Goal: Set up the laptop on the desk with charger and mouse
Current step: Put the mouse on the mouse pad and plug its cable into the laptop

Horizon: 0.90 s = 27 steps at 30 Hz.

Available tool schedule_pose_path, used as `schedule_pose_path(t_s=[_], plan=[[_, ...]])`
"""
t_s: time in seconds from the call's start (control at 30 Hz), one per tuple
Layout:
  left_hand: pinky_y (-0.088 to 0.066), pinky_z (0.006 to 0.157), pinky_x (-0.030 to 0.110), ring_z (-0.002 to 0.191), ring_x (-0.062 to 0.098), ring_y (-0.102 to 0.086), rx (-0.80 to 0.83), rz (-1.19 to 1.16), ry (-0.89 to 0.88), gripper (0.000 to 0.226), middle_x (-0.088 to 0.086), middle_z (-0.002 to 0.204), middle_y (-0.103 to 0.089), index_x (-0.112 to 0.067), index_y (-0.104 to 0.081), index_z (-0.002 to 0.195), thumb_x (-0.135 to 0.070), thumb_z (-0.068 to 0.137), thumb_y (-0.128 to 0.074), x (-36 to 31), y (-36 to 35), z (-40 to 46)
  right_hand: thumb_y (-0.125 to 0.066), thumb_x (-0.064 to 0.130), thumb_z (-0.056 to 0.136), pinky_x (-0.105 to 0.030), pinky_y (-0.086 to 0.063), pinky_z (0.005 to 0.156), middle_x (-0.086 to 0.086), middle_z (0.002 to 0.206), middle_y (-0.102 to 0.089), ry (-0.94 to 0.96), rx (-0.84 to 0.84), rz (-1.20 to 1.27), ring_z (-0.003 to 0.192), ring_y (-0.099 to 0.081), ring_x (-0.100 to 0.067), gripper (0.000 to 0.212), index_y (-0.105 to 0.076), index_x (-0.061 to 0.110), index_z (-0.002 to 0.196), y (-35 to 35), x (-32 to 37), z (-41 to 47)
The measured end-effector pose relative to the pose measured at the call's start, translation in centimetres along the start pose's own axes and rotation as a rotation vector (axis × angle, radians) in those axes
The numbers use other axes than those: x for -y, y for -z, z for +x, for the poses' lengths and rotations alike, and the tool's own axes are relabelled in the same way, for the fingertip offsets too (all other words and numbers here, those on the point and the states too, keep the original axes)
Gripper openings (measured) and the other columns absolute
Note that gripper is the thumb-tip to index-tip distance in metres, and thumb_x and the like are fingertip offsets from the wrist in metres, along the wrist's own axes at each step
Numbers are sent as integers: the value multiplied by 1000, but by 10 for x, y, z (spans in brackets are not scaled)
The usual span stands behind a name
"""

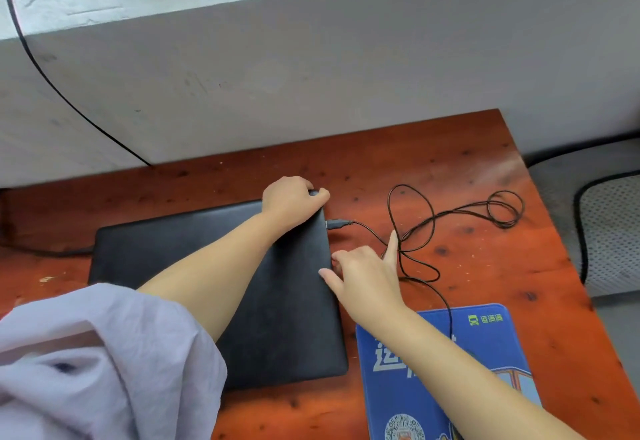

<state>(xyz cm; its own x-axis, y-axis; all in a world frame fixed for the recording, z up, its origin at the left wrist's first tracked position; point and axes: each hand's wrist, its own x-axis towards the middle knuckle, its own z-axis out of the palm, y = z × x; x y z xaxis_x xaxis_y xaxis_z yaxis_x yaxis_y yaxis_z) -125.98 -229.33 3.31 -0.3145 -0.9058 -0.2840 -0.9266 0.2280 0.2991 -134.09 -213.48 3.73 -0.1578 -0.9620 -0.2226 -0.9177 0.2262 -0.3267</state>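
Note:
A closed black laptop [166, 249] lies flat on the reddish wooden desk [467, 169]. My left hand [291, 198] grips its far right corner, fingers curled over the edge. My right hand [363, 276] rests at the laptop's right edge, thumb on the lid, index finger raised and touching a thin black cable [426, 228]. The cable's USB plug [337, 224] sits in the laptop's right side. From there it loops over the desk and runs down under my right forearm onto a blue mouse pad [485, 342]. No mouse is visible. A thicker dark cable [52, 251] meets the laptop's left side.
A grey concrete ledge and wall [277, 58] rise right behind the desk, with a black wire [41, 68] hanging down across them. A mesh chair seat [609, 231] stands past the desk's right edge. My loose lilac sleeve [86, 363] covers the near left.

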Motion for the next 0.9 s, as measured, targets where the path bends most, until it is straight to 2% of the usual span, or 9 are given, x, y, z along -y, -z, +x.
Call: schedule_pose_path(t_s=[0.07, 0.17, 0.2, 0.33, 0.5, 0.6, 0.73, 0.9], plan=[[-36, 55, 27, 79, 26, -58, -17, -27, 5, 34, 3, 63, -60, -16, -56, 59, -39, 82, -46, 2, -3, 3, -44, 46, 91, -52, 17, 108, 0, 75, -64, -3, 6, -31, 88, -58, -24, 34, -62, 17, 88, -4, 5, 1], [-44, 79, 34, 103, 26, -51, -60, -70, -9, 28, 10, 95, -65, -9, -66, 86, -32, 85, -49, 2, -7, 8, -46, 43, 92, -54, 13, 111, -1, 77, -63, 2, 11, -30, 90, -55, -26, 32, -62, 16, 90, -7, 6, 7], [-42, 82, 36, 104, 27, -50, -74, -78, -11, 26, 11, 99, -63, -8, -64, 89, -29, 85, -50, 1, -9, 9, -46, 43, 92, -54, 11, 112, -1, 79, -62, 1, 14, -27, 92, -54, -25, 32, -62, 16, 92, -8, 6, 9], [-37, 80, 36, 102, 29, -49, -63, -99, 16, 14, 11, 100, -61, -11, -52, 87, -25, 85, -51, -2, -10, 11, -46, 41, 93, -55, 6, 114, -1, 82, -62, 11, 12, -8, 91, -54, -25, 31, -63, 16, 96, -10, 2, 9], [-39, 94, 41, 115, 31, -47, 104, -45, 19, 37, 12, 120, -57, -13, -55, 114, -39, 88, -51, 8, 5, 1, -41, 43, 94, -56, 6, 114, -2, 94, -62, 8, 68, -21, 101, -52, -25, 33, -61, 17, 103, -3, 5, 8], [-38, 99, 43, 123, 33, -43, 100, 34, -19, 48, 14, 131, -49, -16, -46, 131, -38, 89, -52, 22, 19, -25, -42, 40, 95, -54, 0, 115, -3, 107, -60, 17, 56, -53, 111, -49, -25, 34, -57, 19, 116, 7, 5, 0], [-40, 98, 43, 123, 31, -41, 32, 14, -94, 45, 13, 130, -49, -15, -44, 132, -30, 90, -50, 40, 34, -70, -48, 32, 93, -51, -15, 114, -6, 111, -62, 4, -105, -33, 112, -52, -29, 31, -61, 16, 117, 18, 1, -26], [-41, 100, 40, 124, 25, -43, 101, -19, -299, 37, 8, 130, -52, -15, -49, 127, -26, 92, -47, 34, 25, -126, -57, 26, 88, -48, -31, 105, -9, 100, -67, -130, -252, 11, 101, -59, -32, 24, -67, 14, 107, 8, -2, -82]])
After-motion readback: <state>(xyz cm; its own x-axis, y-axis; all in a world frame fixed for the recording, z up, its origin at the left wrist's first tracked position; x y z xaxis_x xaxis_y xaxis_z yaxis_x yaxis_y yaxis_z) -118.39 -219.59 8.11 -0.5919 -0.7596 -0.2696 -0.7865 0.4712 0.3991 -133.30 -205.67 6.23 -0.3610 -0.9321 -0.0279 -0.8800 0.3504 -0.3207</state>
